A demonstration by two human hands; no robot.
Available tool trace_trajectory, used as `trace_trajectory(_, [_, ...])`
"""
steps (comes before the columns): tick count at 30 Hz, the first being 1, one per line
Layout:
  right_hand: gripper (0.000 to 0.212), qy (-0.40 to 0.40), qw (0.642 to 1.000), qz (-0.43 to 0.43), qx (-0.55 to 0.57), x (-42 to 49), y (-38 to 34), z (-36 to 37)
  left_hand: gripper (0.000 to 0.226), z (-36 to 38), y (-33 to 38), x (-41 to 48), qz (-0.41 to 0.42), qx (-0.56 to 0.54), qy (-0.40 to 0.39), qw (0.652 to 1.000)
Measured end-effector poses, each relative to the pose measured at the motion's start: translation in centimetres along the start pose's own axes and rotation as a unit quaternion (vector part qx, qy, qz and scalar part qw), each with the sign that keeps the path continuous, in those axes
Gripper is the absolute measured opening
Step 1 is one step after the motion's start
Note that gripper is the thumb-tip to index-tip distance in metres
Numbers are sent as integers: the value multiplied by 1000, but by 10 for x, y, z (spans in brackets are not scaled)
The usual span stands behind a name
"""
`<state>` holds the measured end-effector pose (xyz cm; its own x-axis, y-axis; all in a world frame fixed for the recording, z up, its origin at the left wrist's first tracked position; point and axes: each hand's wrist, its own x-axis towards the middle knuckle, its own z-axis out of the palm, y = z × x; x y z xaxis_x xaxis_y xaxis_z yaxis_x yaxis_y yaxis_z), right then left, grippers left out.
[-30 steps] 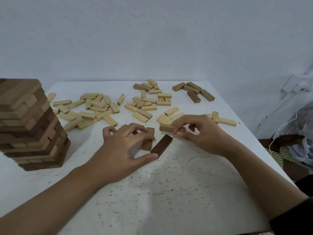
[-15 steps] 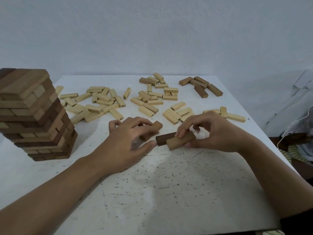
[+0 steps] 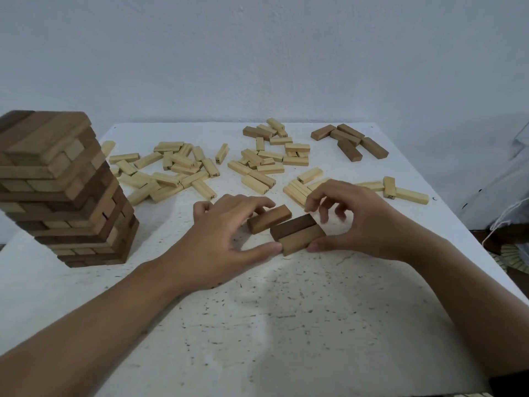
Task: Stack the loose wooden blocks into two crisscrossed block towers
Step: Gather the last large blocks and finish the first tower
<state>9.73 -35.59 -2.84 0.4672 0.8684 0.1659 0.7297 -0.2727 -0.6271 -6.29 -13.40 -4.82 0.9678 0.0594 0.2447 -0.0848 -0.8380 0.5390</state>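
Note:
Three brown blocks lie side by side in the middle of the white table (image 3: pixel 257 325): a mid-brown block (image 3: pixel 269 219) at the back, a dark block (image 3: pixel 293 226) in the middle, a lighter block (image 3: pixel 302 240) in front. My left hand (image 3: pixel 226 242) spans them, with fingers curled over the mid-brown block and the thumb against the front blocks' left end. My right hand (image 3: pixel 360 224) touches the lighter block's right end with its thumb, and its fingers are lifted above the row. A tall crisscrossed tower (image 3: pixel 65 190) stands at the left.
Several pale loose blocks (image 3: pixel 177 170) are scattered across the back of the table, more of them (image 3: pixel 269 161) lying behind my hands and at the right (image 3: pixel 400 193). A few brown blocks (image 3: pixel 349 141) lie at the back right corner. The table's right edge drops off beside a bag and cord (image 3: pixel 503 219).
My right hand has set the lighter block down in front of the dark one and lifted its fingers. My left hand has pushed the other two blocks in beside it.

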Motion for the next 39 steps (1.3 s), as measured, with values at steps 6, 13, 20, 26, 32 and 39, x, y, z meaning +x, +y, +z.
trace_trajectory(6, [47, 16, 1000, -17, 10, 9, -3, 16, 58, -5, 4, -2, -13, -5, -11, 1000])
trace_trajectory(13, [59, 60, 998, -33, -3, 15, -14, 35, 61, -15, 3, -9, -16, 14, -36, 999])
trace_trajectory(20, [78, -14, 996, 6, -88, 20, -21, 36, 61, -21, -1, -8, -63, -46, -71, 994])
trace_trajectory(26, [77, 1, 994, 24, -106, 19, -27, 41, 67, -24, 1, -10, -89, -6, -72, 993])
trace_trajectory(32, [100, -25, 974, 67, -213, 9, -38, 44, 90, -20, -8, -16, -88, 157, -101, 978])
trace_trajectory(39, [100, -100, 932, 98, -333, -7, -52, 53, 96, -10, -8, -16, -86, 258, -138, 952])
